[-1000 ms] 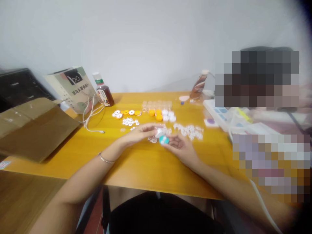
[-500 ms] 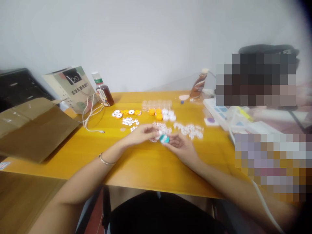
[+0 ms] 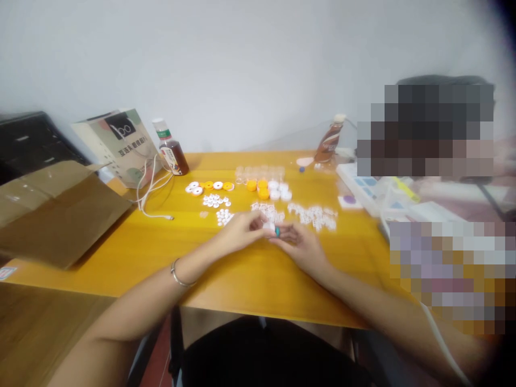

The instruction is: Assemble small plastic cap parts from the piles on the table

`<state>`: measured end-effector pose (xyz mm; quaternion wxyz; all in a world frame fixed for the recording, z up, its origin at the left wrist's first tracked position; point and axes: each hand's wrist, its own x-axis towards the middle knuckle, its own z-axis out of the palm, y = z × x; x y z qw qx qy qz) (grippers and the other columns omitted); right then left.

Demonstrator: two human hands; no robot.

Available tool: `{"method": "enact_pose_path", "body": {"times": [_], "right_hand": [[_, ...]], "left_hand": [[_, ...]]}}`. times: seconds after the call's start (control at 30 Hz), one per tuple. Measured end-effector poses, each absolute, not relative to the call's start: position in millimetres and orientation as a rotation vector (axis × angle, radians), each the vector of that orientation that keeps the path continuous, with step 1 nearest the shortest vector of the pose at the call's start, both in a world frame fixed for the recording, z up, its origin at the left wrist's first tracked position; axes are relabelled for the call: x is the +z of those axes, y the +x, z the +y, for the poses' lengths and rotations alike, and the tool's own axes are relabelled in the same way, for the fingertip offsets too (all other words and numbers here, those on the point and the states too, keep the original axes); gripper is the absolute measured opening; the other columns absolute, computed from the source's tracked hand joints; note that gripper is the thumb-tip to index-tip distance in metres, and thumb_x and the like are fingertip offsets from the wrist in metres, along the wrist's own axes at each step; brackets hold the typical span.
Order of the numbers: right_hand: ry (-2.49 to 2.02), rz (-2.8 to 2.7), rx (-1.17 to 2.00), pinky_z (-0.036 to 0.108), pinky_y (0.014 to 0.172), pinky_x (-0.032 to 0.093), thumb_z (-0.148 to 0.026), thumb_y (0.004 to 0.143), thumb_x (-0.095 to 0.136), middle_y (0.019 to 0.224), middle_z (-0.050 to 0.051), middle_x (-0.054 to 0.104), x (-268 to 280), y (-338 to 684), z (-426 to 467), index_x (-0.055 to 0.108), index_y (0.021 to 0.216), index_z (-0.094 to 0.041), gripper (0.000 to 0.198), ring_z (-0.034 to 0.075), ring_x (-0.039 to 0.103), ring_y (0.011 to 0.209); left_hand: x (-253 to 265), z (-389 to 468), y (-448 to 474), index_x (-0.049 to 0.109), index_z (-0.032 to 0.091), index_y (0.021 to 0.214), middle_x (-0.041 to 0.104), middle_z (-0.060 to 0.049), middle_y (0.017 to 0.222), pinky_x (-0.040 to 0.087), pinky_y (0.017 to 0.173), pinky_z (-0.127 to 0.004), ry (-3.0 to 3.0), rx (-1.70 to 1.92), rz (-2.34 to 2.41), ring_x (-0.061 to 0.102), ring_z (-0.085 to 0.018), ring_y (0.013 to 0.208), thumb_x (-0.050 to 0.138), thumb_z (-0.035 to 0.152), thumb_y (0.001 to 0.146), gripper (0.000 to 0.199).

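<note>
Above the middle of the table my left hand (image 3: 245,231) pinches a small white round part (image 3: 269,228). My right hand (image 3: 300,244) holds a teal round cap-like piece (image 3: 277,231), turned edge-on, between thumb and fingers. The two parts touch or nearly touch; which, I cannot tell. Just behind the hands lies a pile of small white and reddish plastic pieces (image 3: 264,209). A heap of clear-white pieces (image 3: 314,216) lies to its right. Small white discs (image 3: 215,201) are grouped to the left.
Orange caps (image 3: 263,193) and white caps (image 3: 279,190) stand behind the piles, with clear round parts (image 3: 258,173) beyond. At left are a brown bottle (image 3: 174,153), a white cable (image 3: 151,196), a paper bag (image 3: 129,145) and a cardboard box (image 3: 60,215). Another person sits at right beside plastic cases (image 3: 363,188).
My left hand has moved slightly right and down, bringing the white part against or close to the teal piece. The teal piece has turned from face-up to edge-on.
</note>
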<state>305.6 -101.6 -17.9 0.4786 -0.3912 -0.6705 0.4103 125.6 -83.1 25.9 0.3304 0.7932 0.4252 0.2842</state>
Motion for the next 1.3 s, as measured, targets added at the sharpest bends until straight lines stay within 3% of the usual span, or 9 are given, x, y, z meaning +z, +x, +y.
{"method": "enact_pose_path", "body": {"times": [0.17, 0.4, 0.73, 0.93, 1.07, 1.3], "right_hand": [[-0.933, -1.571, 1.069, 0.034, 0.077, 0.055, -0.026, 0.068, 0.067, 0.080, 0.001, 0.067, -16.7, 305.8, -101.4, 0.053, 0.098, -0.023, 0.032, 0.017, 0.066, 0.077], [-0.972, -1.561, 1.113, 0.034, 0.077, 0.055, -0.030, 0.068, 0.067, 0.083, 0.004, 0.069, -12.7, 306.2, -103.8, 0.058, 0.086, -0.020, 0.023, 0.018, 0.067, 0.077], [-0.983, -1.498, 1.142, 0.036, 0.076, 0.055, -0.031, 0.067, 0.069, 0.084, 0.005, 0.070, -11.2, 306.1, -106.6, 0.059, 0.084, -0.020, 0.023, 0.019, 0.067, 0.076], [-0.948, -1.422, 1.261, 0.035, 0.072, 0.056, -0.031, 0.066, 0.070, 0.074, 0.003, 0.068, -3.8, 304.2, -109.4, 0.057, 0.082, -0.018, 0.025, 0.016, 0.066, 0.069], [-0.882, -1.419, 1.369, 0.033, 0.071, 0.055, -0.030, 0.068, 0.069, 0.074, 0.002, 0.067, -2.2, 304.7, -108.9, 0.055, 0.085, -0.018, 0.025, 0.014, 0.066, 0.068], [-0.958, -1.461, 1.363, 0.030, 0.069, 0.053, -0.028, 0.058, 0.075, 0.074, 0.001, 0.066, -4.8, 303.2, -105.5, 0.055, 0.087, -0.018, 0.036, 0.013, 0.064, 0.065]], "left_hand": [[23.9, -85.6, 126.9, 0.058, 0.015, 0.092, 0.061, -0.002, 0.073, 0.041, 0.060, -0.023, 2.118, 0.763, 1.156, 0.054, -0.011, 0.065, 0.057, 0.043, 0.075, 0.032], [19.3, -88.3, 130.0, 0.060, 0.015, 0.089, 0.062, -0.004, 0.076, 0.040, 0.060, -0.023, 2.146, 0.786, 1.177, 0.053, -0.012, 0.066, 0.056, 0.041, 0.077, 0.029], [19.3, -79.4, 122.2, 0.063, 0.015, 0.095, 0.065, -0.005, 0.084, 0.045, 0.070, -0.026, 2.012, 0.736, 0.977, 0.059, -0.014, 0.076, 0.064, 0.035, 0.072, 0.030], [19.1, -71.2, 114.9, 0.060, 0.016, 0.104, 0.065, -0.008, 0.100, 0.045, 0.081, -0.030, 1.896, 0.633, 0.809, 0.060, -0.015, 0.088, 0.061, 0.029, 0.075, 0.032], [22.2, -71.5, 113.5, 0.061, 0.015, 0.102, 0.066, -0.007, 0.088, 0.047, 0.076, -0.028, 1.824, 0.625, 0.854, 0.061, -0.014, 0.079, 0.065, 0.029, 0.071, 0.034], [16.0, -73.0, 119.0, 0.063, 0.011, 0.090, 0.065, -0.005, 0.071, 0.048, 0.062, -0.024, 1.708, 0.626, 0.951, 0.059, -0.011, 0.062, 0.065, 0.036, 0.069, 0.032]]}}
